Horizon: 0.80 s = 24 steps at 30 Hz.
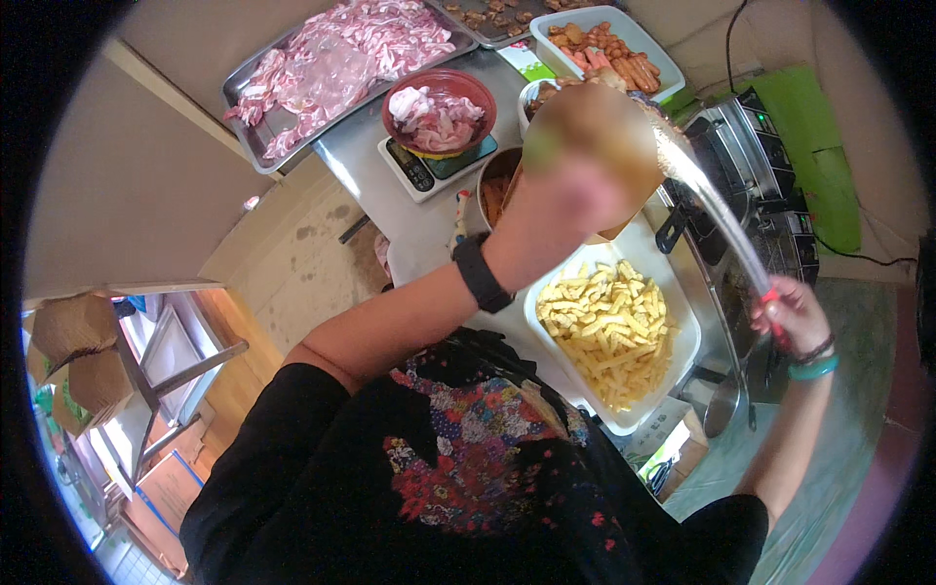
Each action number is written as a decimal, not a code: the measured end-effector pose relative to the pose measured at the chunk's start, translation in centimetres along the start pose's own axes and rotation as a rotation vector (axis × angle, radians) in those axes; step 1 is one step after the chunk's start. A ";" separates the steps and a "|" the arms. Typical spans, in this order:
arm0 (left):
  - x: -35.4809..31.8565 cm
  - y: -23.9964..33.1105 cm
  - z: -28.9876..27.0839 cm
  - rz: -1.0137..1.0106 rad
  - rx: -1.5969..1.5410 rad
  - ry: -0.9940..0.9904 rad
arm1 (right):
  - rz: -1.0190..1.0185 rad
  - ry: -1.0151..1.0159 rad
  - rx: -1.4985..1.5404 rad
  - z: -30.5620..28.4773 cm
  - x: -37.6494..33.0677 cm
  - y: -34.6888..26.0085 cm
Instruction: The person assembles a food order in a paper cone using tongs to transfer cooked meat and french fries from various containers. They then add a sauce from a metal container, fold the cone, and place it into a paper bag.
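Observation:
My right hand (792, 314) is closed round the red grip of a long-handled metal strainer (726, 219). Its bright handle slants up and left, and its far end meets a blurred patch over the worktop. My left hand (577, 195), below a black wristband, reaches into that patch. It seems to hold a brown paper food box (616, 232), whose lower corner shows past the blur; the fingers and the contents are not clear. Just below the box is a white tray of pale crinkle-cut fries (614, 331).
A red bowl of raw meat (439, 109) sits on a digital scale (414, 174). Beyond are a metal tray of sliced raw meat (341, 63) and a white tub of sausages (609, 54). Fryers (751, 146) stand at the right; a ladle (723, 405) hangs beside the fries.

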State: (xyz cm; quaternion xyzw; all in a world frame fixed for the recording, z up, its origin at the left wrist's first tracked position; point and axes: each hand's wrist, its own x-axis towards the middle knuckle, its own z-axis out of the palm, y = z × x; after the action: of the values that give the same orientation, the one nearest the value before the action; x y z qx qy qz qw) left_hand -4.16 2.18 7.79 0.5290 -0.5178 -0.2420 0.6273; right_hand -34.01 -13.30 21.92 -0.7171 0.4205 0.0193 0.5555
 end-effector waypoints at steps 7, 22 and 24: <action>-4.1 2.4 4.1 -0.396 -0.486 -0.570 | 0.033 0.137 0.342 9.2 -2.2 6.1; -8.9 -2.8 9.6 -0.540 -0.587 -0.484 | -0.195 0.275 0.620 22.9 1.4 13.9; -9.3 -3.5 9.6 -0.570 -0.557 -0.496 | -0.185 0.297 0.599 23.6 1.8 13.9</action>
State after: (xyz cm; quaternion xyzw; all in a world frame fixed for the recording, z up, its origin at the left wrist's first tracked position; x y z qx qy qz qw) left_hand -15.21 4.95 -0.01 0.3879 -0.4015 -0.6535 0.5111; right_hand -31.21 4.40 1.14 -0.5522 0.4171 -0.2600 0.6734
